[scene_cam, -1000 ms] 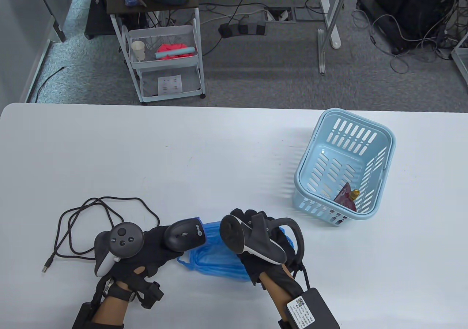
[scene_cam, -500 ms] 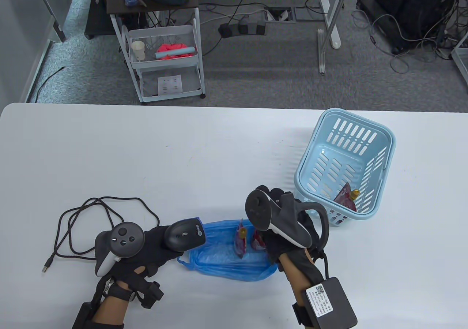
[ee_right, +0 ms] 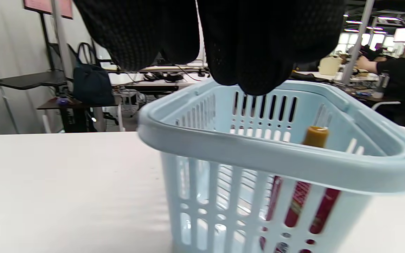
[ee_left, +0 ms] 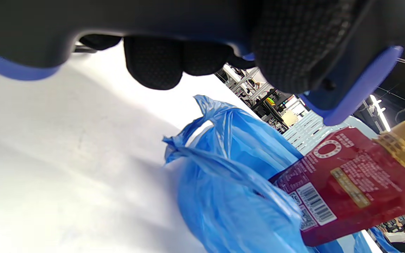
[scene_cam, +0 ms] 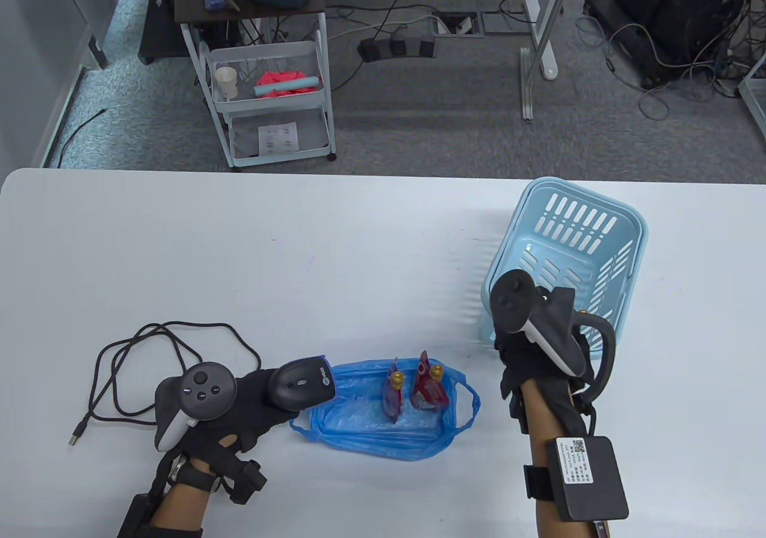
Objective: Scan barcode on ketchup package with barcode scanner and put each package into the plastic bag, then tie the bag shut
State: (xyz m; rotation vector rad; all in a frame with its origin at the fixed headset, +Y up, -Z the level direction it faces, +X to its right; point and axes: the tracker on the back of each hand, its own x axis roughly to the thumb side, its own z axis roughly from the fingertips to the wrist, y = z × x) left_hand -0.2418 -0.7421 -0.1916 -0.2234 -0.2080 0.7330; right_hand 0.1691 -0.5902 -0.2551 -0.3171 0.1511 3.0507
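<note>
Now, left hand: it holds the barcode scanner in its grip, nose toward the bag — so, I judge, the next package can be scanned without picking the tool up again.
Right hand: it hovers at the near rim of the basket, holding nothing I can see; whether its grip is wide or narrow, I cannot tell, because the tracker covers the fingers from above and the right wrist view shows only dark fingertips above the rim.
Plastic bag: blue, lying flat on the table between the two hands, mouth open and not tied.
Packages in the bag: two red ketchup pouches with yellow caps stand there side by side; one shows its barcode in the left wrist view.
Package in the basket: one red pouch leans against the slotted wall — probably the target of the reach.
Scanner cable: it loops loosely on the table, left of the scanner.
</note>
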